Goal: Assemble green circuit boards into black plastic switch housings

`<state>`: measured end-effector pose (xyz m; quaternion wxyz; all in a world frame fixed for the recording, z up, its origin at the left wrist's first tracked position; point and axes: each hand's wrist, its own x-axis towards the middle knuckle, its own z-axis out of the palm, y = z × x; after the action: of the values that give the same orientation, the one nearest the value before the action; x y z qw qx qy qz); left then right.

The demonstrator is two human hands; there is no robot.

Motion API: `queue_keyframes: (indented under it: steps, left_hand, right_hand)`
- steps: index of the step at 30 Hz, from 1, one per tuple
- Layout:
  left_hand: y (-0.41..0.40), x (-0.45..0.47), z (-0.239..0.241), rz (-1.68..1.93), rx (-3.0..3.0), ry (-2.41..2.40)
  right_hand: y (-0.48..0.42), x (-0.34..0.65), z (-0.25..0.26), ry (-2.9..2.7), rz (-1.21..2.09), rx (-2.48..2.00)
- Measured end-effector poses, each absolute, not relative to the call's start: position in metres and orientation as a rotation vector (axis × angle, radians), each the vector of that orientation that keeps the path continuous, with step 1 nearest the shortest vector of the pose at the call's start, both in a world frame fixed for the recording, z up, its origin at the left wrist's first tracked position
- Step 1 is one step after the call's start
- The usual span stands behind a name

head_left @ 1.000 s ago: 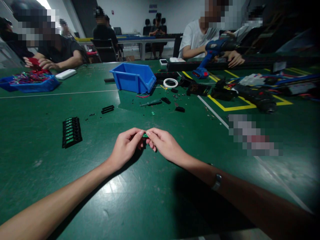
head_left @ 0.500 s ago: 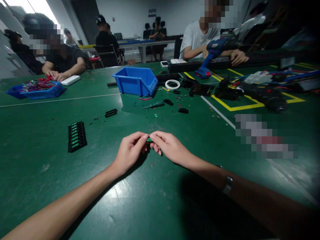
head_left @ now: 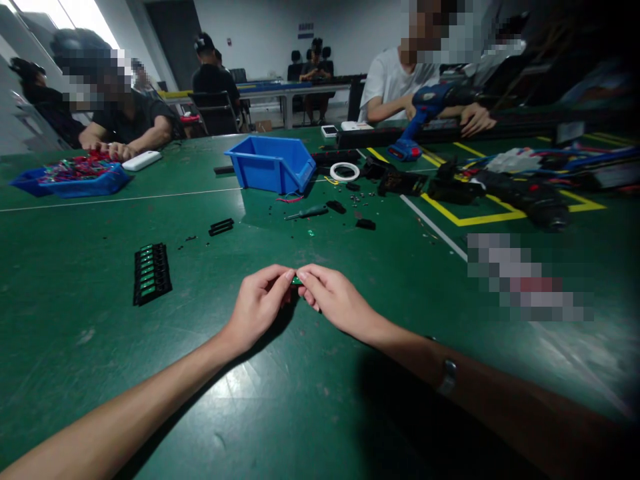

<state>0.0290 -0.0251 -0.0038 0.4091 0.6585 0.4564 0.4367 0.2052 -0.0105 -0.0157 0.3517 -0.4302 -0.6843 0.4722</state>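
My left hand point(head_left: 260, 303) and my right hand point(head_left: 333, 298) meet over the green table point(head_left: 310, 400), fingertips pinched together on a small green circuit board in a black part point(head_left: 297, 281). Most of that piece is hidden by my fingers. To the left lies a row of finished black holders with green boards point(head_left: 151, 273). A pair of loose black parts point(head_left: 221, 227) lies further back.
A blue bin point(head_left: 273, 162) stands behind my hands, with a screwdriver point(head_left: 306, 213), small black parts point(head_left: 365, 224) and a white tape ring point(head_left: 345, 171) beside it. A blue tray of red-green parts point(head_left: 70, 177) sits far left. Other people work across the table; one holds a blue drill point(head_left: 423, 113).
My hands stay pinched on the small piece in the same spot. The view has shifted slightly as my head moved.
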Motion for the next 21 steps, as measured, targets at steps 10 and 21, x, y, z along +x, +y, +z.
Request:
queue_keyframes:
  steps: [10,21]
  left_hand:
    - [-0.0239,0.0285,-0.0044,1.101,1.655,1.161]
    - [-0.0250,0.0294,-0.0005,1.072,1.635,1.151]
  right_hand:
    - [-0.0089,0.2047,-0.0168,-1.753,1.240,-1.102]
    - [-0.0077,0.2087,-0.0135,-1.741,1.304,-1.081]
